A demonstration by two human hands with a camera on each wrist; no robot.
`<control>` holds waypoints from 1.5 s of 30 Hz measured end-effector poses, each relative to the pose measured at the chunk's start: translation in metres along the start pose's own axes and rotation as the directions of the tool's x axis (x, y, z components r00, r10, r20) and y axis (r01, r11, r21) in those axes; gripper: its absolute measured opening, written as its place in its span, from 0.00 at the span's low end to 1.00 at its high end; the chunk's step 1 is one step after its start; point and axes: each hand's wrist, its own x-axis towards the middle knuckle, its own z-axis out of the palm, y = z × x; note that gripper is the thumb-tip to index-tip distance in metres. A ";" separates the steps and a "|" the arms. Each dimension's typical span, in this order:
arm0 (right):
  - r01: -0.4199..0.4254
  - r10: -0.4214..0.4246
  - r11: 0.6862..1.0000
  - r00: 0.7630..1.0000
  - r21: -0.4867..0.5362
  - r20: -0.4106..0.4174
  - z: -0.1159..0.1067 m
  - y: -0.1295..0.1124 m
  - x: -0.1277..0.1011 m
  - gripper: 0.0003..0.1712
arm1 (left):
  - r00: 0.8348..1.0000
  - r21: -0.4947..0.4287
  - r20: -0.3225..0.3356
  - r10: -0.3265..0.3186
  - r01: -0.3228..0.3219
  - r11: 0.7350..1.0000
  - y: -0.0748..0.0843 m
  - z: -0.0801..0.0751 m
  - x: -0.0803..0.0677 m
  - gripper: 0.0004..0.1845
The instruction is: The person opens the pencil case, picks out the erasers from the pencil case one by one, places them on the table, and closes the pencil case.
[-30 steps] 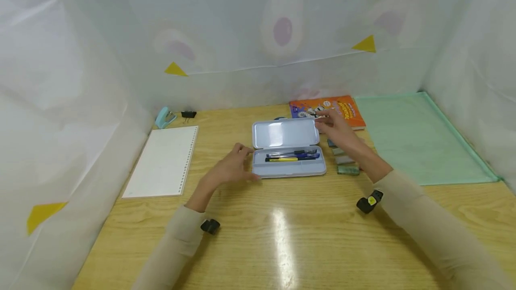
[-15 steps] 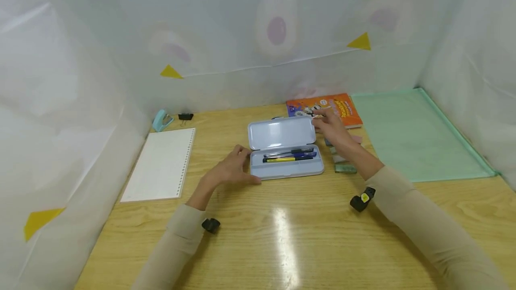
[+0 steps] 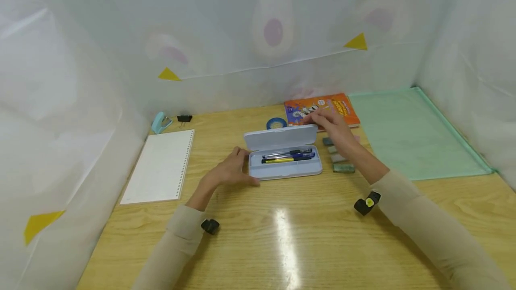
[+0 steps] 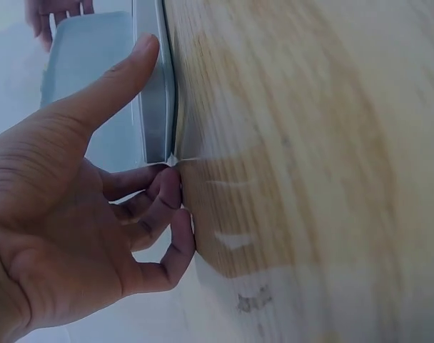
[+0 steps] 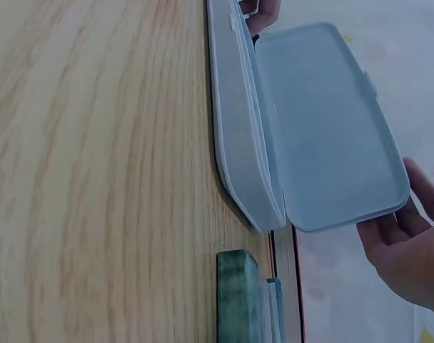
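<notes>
A pale blue pencil case lies on the wooden table with its lid raised and leaning over the base. Inside are a yellow-and-black pen and darker, clear-barrelled pens. My left hand holds the case's left end, its thumb along the front side and its fingers curled at the end wall. Behind the lid's right corner, my right hand touches it with extended fingers; the lid partly hides their tips in the right wrist view.
Small blocks, one of them green, lie right of the case. Behind are blue tape and an orange book. A notepad, light blue stapler and black binder clip are left; a green mat is right.
The lid has tipped forward from leaning back, and the tape roll behind it now shows. My right hand has moved slightly with the lid; the left hand stays at the case's end.
</notes>
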 end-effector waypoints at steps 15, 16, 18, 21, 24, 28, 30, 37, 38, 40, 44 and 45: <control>0.256 0.026 0.902 0.772 -0.348 0.636 0.018 0.008 -0.016 0.22 | 0.997 -0.050 -0.007 0.080 -0.080 0.996 -0.012 0.002 -0.001 0.48; 0.272 0.020 0.897 0.764 -0.350 0.645 0.019 0.008 -0.016 0.22 | 0.997 -0.053 -0.006 0.079 -0.080 0.995 -0.011 0.002 -0.001 0.47; 0.297 0.011 0.886 0.755 -0.356 0.656 0.023 0.008 -0.016 0.23 | 0.997 -0.054 -0.005 0.071 -0.071 0.996 -0.010 0.002 -0.001 0.46; 0.337 0.005 0.859 0.747 -0.385 0.664 0.028 0.005 -0.018 0.24 | 0.999 -0.057 -0.002 0.054 -0.054 0.997 -0.010 0.003 0.000 0.46; 0.337 0.021 0.847 0.751 -0.411 0.660 0.031 0.001 -0.018 0.25 | 0.998 -0.052 -0.001 0.058 -0.058 0.997 -0.010 0.002 0.000 0.46; 0.338 0.026 0.839 0.757 -0.425 0.653 0.033 -0.002 -0.018 0.25 | 0.998 -0.048 0.003 0.068 -0.068 0.997 -0.009 0.001 0.001 0.46; 0.348 0.019 0.831 0.761 -0.434 0.648 0.035 -0.002 -0.018 0.25 | 0.998 -0.045 0.005 0.068 -0.068 0.997 -0.010 0.001 0.001 0.46; 0.358 0.034 0.791 0.784 -0.496 0.620 0.040 -0.009 -0.022 0.25 | 0.997 -0.020 0.018 0.073 -0.072 0.997 -0.009 0.002 0.002 0.45; 0.360 0.038 0.783 0.785 -0.506 0.618 0.041 -0.010 -0.022 0.25 | 0.997 -0.014 0.017 0.074 -0.074 0.997 -0.009 0.002 0.002 0.45; 0.361 0.046 0.775 0.786 -0.518 0.617 0.043 -0.012 -0.023 0.25 | 0.997 -0.007 0.012 0.077 -0.076 0.997 -0.009 0.002 0.001 0.45; 0.370 0.051 0.750 0.793 -0.547 0.607 0.046 -0.013 -0.023 0.25 | 0.996 -0.009 0.003 0.084 -0.084 0.996 -0.008 0.001 0.001 0.46; 0.374 0.050 0.744 0.796 -0.554 0.603 0.047 -0.013 -0.023 0.25 | 0.997 -0.013 0.004 0.082 -0.082 0.997 -0.008 0.001 0.001 0.46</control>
